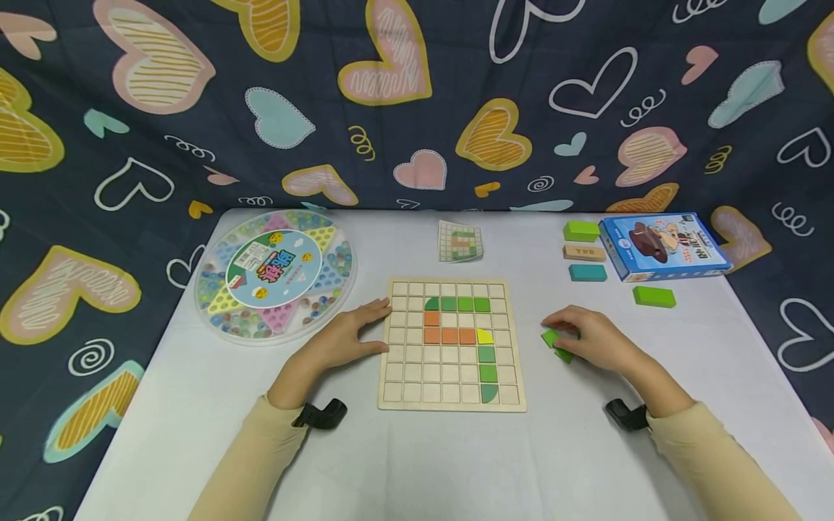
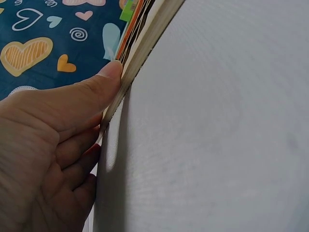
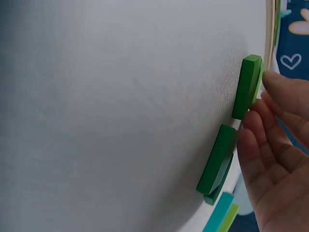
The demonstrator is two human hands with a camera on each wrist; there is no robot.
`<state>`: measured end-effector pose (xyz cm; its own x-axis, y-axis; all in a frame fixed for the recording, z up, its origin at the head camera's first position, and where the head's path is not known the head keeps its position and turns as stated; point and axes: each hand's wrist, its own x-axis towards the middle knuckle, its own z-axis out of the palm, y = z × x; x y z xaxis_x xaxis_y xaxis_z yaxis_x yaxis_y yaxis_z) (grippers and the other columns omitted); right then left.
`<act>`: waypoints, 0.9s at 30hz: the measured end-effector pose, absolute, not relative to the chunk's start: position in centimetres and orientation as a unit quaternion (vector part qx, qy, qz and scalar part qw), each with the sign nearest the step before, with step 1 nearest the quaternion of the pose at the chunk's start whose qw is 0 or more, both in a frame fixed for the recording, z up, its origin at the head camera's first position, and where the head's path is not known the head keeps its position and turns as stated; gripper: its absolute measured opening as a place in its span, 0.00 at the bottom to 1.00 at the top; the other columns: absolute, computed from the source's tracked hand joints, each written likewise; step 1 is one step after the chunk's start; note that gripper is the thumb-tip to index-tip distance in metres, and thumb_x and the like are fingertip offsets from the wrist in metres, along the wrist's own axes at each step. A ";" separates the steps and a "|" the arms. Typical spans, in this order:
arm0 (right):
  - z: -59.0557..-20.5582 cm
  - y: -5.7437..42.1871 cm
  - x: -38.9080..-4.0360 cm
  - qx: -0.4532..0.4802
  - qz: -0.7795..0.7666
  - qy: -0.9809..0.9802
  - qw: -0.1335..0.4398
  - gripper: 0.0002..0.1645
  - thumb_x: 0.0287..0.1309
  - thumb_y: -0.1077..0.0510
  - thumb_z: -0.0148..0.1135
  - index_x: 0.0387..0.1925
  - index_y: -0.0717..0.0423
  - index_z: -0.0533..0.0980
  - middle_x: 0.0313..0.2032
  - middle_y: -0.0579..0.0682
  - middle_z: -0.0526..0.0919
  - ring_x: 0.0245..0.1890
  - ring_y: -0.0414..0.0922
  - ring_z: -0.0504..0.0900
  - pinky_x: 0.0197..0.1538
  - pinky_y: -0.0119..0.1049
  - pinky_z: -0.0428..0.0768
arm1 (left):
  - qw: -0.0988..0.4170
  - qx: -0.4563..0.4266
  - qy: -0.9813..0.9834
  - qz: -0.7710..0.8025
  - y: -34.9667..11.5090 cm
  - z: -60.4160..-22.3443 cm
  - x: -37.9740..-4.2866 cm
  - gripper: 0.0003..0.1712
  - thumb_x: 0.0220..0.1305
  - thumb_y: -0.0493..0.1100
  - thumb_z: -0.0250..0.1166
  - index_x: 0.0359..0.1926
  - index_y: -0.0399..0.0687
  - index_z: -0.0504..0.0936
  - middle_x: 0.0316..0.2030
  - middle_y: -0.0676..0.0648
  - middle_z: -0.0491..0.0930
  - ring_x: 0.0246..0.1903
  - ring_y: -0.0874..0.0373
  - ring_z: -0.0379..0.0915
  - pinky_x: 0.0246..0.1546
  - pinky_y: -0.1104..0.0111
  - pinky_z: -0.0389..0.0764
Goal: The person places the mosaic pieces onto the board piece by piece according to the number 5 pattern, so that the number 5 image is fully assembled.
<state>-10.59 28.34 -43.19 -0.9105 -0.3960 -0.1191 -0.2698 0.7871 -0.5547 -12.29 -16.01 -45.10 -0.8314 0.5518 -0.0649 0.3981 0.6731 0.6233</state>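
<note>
A square wooden grid board lies mid-table with a chain of green, orange and yellow tiles set in its cells. My left hand touches the board's left edge; in the left wrist view the thumb rests on that edge, with the other fingers beside it. To the right of the board, my right hand is over a few loose green tiles, partly hiding them. In the right wrist view its loosely bent fingers are close beside a green tile.
A small pattern card lies behind the board. At left is a round marble game board. At back right are a blue box, a wooden block, a teal block and green blocks. A heart-patterned cloth hangs behind.
</note>
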 end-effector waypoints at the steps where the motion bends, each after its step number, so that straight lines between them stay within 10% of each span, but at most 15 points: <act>1: -43.2 28.3 -10.7 -0.177 -0.270 0.939 0.115 0.18 0.55 0.63 0.65 0.50 0.57 0.78 0.45 0.52 0.82 0.46 0.48 0.79 0.50 0.48 0.79 | 0.124 0.263 0.906 0.308 -16.0 -45.1 -12.3 0.40 0.56 0.53 0.69 0.66 0.42 0.68 0.70 0.47 0.59 0.70 0.51 0.53 0.70 0.57 0.59; 27: -43.2 27.9 -11.7 -0.204 -0.224 0.947 0.108 0.12 0.54 0.60 0.67 0.41 0.57 0.79 0.40 0.50 0.80 0.39 0.43 0.76 0.45 0.43 0.79 | 0.124 0.268 0.901 0.317 -16.1 -45.0 -12.2 0.40 0.55 0.53 0.69 0.66 0.41 0.68 0.70 0.47 0.59 0.70 0.51 0.53 0.70 0.57 0.59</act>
<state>-11.73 27.90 -43.24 -0.8938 -0.4339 -0.1128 -0.3377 0.8171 -0.4672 -12.25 -16.08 -45.05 -0.8256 0.5617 -0.0529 0.4050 0.6554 0.6376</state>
